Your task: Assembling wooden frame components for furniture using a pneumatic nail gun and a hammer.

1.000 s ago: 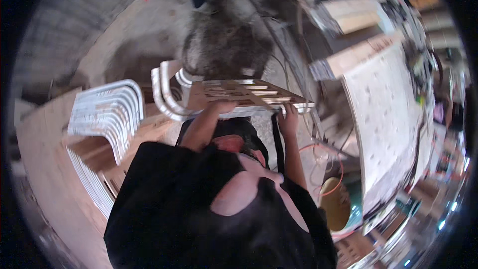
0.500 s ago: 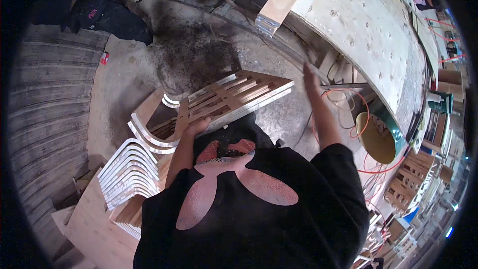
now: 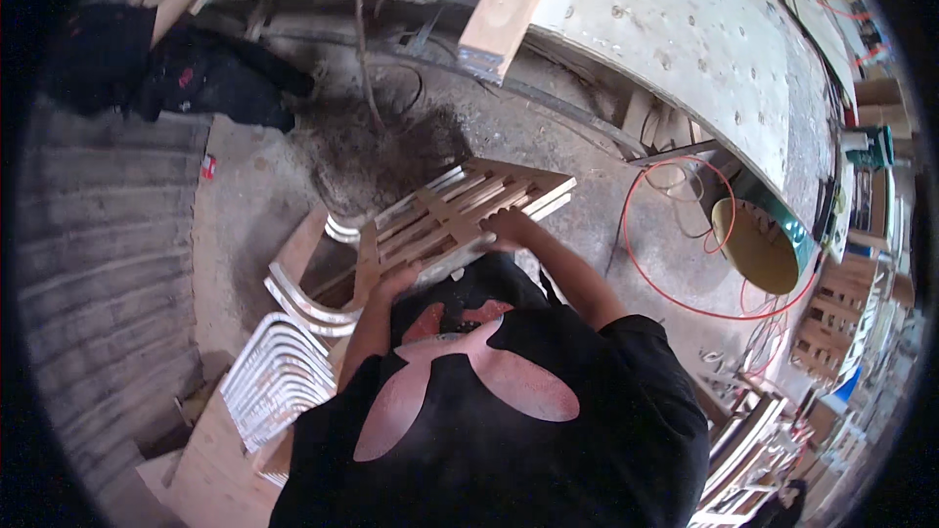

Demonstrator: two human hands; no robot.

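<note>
In front of my body lies a stack of slatted wooden frames (image 3: 445,213), with pale edges and rounded corners at its left end. My left hand (image 3: 396,282) is closed on the near edge of the stack, close to the rounded end. Farther right, my right hand (image 3: 509,227) has its fingers curled over the same near edge. What lies under my fingers is hidden. Left of my body stands a row of bent wooden pieces (image 3: 279,372) with whitish edges, nested one behind another.
A plywood-topped workbench (image 3: 685,49) curves across the far right, with a wooden board (image 3: 514,5) jutting from it. An orange hose (image 3: 631,259) loops near a green bin (image 3: 758,244). At the far left, another person's dark-clothed arm (image 3: 181,0) reaches over boards. Corrugated sheeting (image 3: 108,264) covers the left side.
My right hand has come down from the right, where it was raised and apart, onto the slatted frames. My left hand keeps its hold. The other person's arm has come into view.
</note>
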